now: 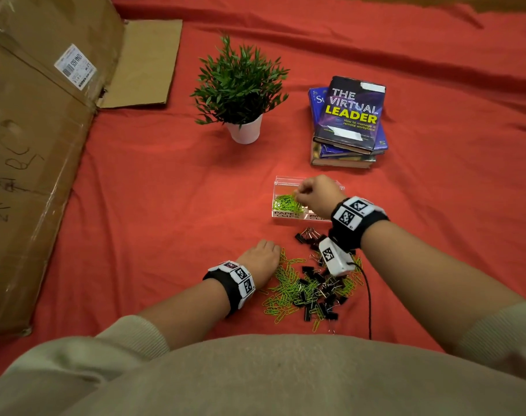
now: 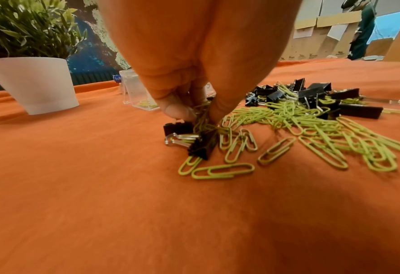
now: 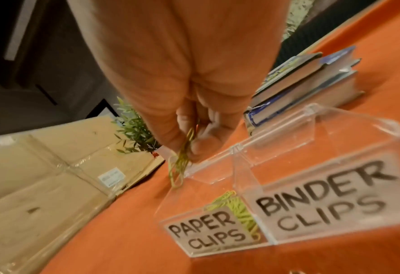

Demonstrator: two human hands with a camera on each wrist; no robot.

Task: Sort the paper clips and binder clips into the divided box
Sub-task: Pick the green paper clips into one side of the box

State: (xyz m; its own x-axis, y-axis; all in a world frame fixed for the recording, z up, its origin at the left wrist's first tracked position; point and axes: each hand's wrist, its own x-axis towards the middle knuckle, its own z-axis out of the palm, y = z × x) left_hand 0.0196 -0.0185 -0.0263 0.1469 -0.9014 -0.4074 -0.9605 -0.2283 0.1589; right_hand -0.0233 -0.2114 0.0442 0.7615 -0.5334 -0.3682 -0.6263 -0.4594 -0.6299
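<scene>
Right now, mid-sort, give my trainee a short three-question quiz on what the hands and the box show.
1. True or false: the BINDER CLIPS compartment holds clips.
2. What does the right hand pinch? A) black binder clip B) green paper clips C) nothing
3. Fill in: the left hand pinches paper clips at the edge of the mixed ____.

Key: 1 false; 2 B; 3 pile.

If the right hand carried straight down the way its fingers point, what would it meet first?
Probably the green paper clips already lying in the PAPER CLIPS compartment of the clear divided box. The right hand hangs above that side, pinching a few clips; exact depth is unclear.
</scene>
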